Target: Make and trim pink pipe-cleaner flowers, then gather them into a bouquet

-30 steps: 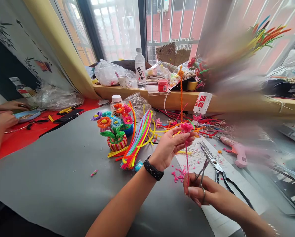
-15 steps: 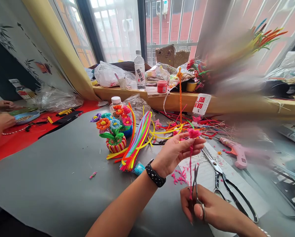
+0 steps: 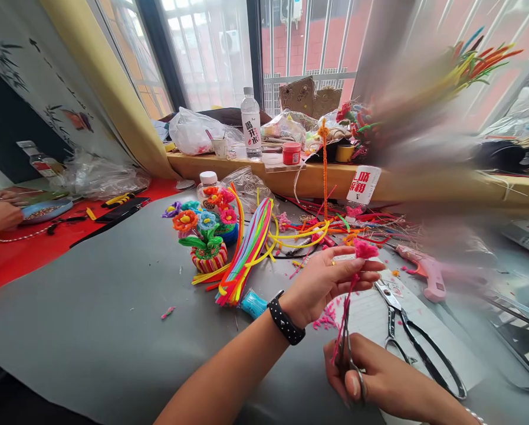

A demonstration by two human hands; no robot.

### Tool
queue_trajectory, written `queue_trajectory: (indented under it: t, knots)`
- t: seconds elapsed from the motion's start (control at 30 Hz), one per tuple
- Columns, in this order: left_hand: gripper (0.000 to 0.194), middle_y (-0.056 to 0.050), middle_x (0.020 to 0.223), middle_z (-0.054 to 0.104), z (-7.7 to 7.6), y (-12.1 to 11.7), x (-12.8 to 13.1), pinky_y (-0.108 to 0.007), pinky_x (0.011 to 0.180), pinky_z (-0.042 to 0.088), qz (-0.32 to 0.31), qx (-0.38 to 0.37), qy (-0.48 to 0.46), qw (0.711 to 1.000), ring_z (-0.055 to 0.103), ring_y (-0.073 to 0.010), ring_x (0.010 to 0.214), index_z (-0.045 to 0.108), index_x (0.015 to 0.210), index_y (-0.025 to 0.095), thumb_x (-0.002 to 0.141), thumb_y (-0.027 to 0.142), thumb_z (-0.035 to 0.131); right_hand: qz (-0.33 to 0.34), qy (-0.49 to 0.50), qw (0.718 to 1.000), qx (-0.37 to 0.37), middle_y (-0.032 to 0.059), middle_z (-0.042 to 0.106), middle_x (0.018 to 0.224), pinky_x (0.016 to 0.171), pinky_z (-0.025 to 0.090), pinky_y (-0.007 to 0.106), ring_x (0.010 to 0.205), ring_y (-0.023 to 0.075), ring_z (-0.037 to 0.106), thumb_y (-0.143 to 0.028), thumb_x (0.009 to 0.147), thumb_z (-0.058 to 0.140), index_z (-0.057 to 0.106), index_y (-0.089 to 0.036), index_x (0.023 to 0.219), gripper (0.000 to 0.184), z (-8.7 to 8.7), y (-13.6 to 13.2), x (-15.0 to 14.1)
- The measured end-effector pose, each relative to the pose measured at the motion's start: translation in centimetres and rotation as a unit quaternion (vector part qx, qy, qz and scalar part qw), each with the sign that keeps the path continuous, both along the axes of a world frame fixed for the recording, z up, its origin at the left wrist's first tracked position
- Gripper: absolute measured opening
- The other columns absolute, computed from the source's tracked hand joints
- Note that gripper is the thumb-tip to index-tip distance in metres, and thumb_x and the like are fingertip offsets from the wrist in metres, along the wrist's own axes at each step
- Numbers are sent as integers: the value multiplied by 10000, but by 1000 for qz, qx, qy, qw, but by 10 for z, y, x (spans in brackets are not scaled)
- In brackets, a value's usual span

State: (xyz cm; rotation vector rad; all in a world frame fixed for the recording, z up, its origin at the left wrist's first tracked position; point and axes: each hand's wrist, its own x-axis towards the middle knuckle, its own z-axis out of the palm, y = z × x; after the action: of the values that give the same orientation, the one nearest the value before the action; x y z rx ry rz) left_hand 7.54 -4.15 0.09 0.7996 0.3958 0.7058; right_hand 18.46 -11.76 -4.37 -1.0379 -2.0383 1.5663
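My left hand (image 3: 330, 277), with a dotted black band at the wrist, pinches a pink fuzzy flower (image 3: 365, 249) near its head. The flower's thin pink stem (image 3: 340, 330) hangs down to my right hand (image 3: 361, 369). That hand is wrapped round small scissors (image 3: 346, 336), their blades pointing up beside the stem. Whether the blades touch the stem I cannot tell. Pink fluff scraps (image 3: 326, 319) lie on the table below. Large black-handled scissors (image 3: 397, 310) rest on a white sheet (image 3: 445, 348) to the right.
A pot of fuzzy flowers (image 3: 207, 258) and a bundle of coloured pipe cleaners (image 3: 249, 254) stand left of my hands. A pink glue gun (image 3: 426, 271) lies at right. Another person's hand (image 3: 1, 215) is by a blue dish (image 3: 47, 209) at far left.
My left hand has moved right with the flower, and the stem now slants instead of hanging straight. The scissors' blades have come closer together.
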Motion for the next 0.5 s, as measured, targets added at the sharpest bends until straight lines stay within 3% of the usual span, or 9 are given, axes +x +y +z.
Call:
queue_trajectory:
  t: [0.5]
  knots:
    - [238, -94, 879, 652, 2, -2, 2, -191, 682, 449, 47, -7, -8, 999, 600, -74, 672, 572, 942, 108, 728, 212, 584, -53, 24, 998, -40, 15, 485, 556, 527, 332, 217, 554, 117, 451, -699, 716, 320, 450, -148, 535, 595, 6, -2, -4]
